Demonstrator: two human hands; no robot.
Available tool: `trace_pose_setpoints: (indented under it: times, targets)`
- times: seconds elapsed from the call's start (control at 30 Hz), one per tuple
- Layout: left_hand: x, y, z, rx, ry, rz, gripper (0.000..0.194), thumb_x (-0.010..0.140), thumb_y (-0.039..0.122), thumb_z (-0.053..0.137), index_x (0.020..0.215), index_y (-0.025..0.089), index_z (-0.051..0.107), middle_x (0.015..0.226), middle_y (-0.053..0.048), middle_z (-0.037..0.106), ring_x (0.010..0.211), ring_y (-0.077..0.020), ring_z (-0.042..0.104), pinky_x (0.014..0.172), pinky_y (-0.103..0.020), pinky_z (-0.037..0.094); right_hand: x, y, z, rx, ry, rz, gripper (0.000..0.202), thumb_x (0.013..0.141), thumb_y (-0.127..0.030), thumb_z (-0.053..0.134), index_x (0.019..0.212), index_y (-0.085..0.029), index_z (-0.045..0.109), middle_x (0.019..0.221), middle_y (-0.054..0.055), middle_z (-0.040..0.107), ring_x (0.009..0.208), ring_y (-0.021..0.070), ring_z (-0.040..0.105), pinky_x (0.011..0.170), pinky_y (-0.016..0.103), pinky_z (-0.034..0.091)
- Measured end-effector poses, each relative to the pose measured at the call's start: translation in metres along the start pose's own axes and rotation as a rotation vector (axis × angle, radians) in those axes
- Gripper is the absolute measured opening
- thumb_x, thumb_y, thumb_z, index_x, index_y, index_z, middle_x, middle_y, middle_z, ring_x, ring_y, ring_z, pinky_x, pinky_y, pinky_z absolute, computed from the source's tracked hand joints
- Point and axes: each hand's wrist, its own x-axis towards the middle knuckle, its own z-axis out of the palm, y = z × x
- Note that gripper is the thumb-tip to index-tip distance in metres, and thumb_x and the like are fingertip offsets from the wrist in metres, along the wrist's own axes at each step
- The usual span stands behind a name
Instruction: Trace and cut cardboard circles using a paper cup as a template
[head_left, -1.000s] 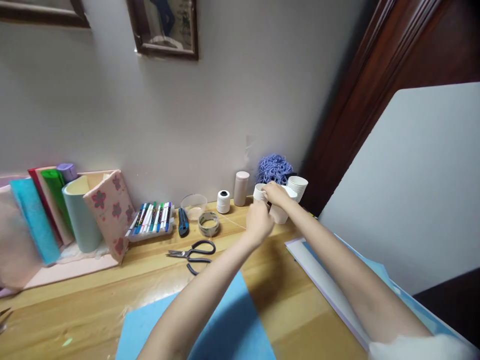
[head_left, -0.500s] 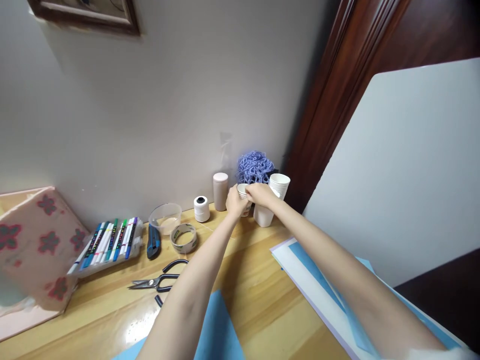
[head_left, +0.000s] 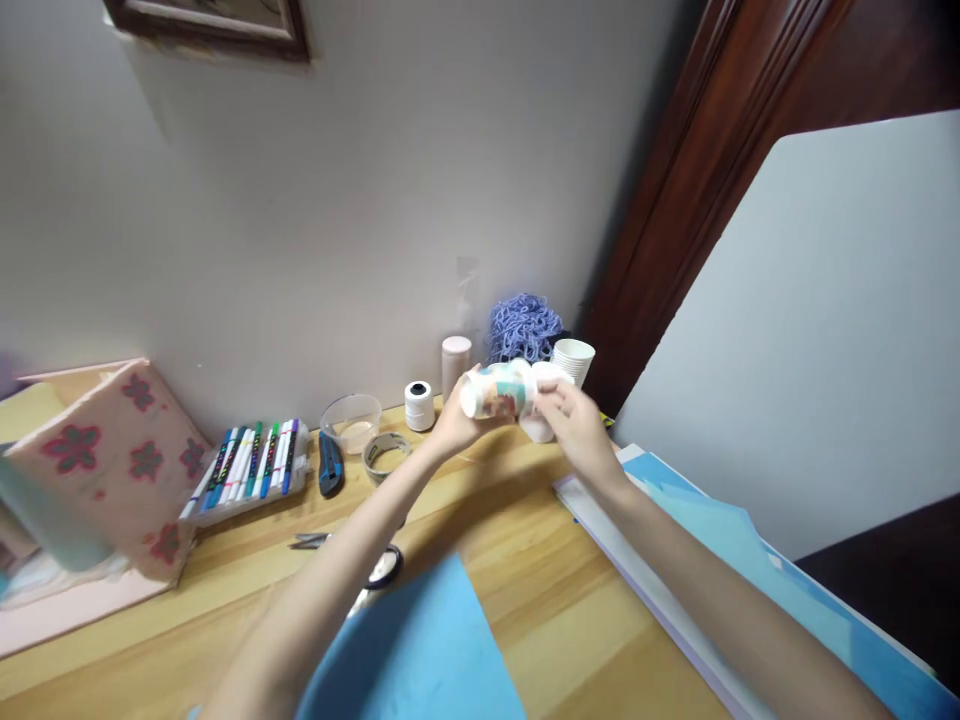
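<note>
Head view shows nearest a blue sheet (head_left: 431,640) on the wooden table (head_left: 540,590), partly under the left forearm. To the right, the other forearm passes over papers (head_left: 679,505) of white and light blue. A little farther, the scissors (head_left: 309,541) lie half hidden behind the left arm. At left stands a pink box (head_left: 112,470) with dark pink flowers, and beside it are the pens (head_left: 255,460), the cutter (head_left: 330,464) and the tape (head_left: 372,463). Beyond these, both hands meet over the table at a cup (head_left: 495,392). It is raised and tilted on its side, white at the ends, with a print of teal and reddish brown around the middle; it is blurred, so I cannot tell whether it is one or several nested. The left hand (head_left: 459,422) holds it, curled around from the left and below. The right hand (head_left: 576,420) has its fingers narrow, just at the right end; whether they grip the cup, I cannot tell. Behind, along the grey wall (head_left: 360,210), stand the bowl (head_left: 352,428), spool (head_left: 419,408), jar (head_left: 455,362), purple yarn (head_left: 525,327) and a white stack (head_left: 574,358) of cups.
</note>
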Motion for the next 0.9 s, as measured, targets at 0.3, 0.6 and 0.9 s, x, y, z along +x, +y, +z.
trace_pose_setpoints:
  times: [0.3, 0.6, 0.9]
  targets:
    - [-0.246, 0.043, -0.095, -0.082, -0.066, -0.353, 0.064, 0.057, 0.024, 0.080, 0.115, 0.019, 0.053, 0.118, -0.010, 0.060, 0.109, -0.0270, 0.057, 0.097, -0.040, 0.044, -0.164, 0.023, 0.104, 0.317, -0.869, 0.434, 0.017, 0.084, -0.038, 0.048, 0.087, -0.029, 0.063, 0.087, 0.003, 0.071, 0.088, 0.0221, 0.069, 0.080, 0.039, 0.057]
    - [-0.340, 0.034, -0.088, -0.088, 0.108, -0.443, 0.057, 0.056, 0.017, 0.078, 0.106, 0.017, 0.052, 0.111, -0.007, 0.061, 0.104, -0.0226, 0.057, 0.095, -0.036, 0.042, -0.120, 0.040, 0.172, -0.488, -0.701, -0.058, 0.018, 0.082, -0.016, 0.050, 0.098, -0.014, 0.058, 0.116, 0.018, 0.056, 0.118, 0.0280, 0.045, 0.103, 0.045, 0.033]
    - [-0.346, 0.023, -0.090, -0.062, 0.064, -0.366, 0.060, 0.057, 0.024, 0.082, 0.109, 0.016, 0.053, 0.109, -0.007, 0.060, 0.102, -0.0214, 0.056, 0.092, -0.032, 0.042, -0.123, 0.049, 0.182, -0.831, -0.761, -0.218, 0.010, 0.075, -0.011, 0.054, 0.084, -0.011, 0.058, 0.095, 0.019, 0.063, 0.098, 0.0296, 0.054, 0.086, 0.036, 0.038]
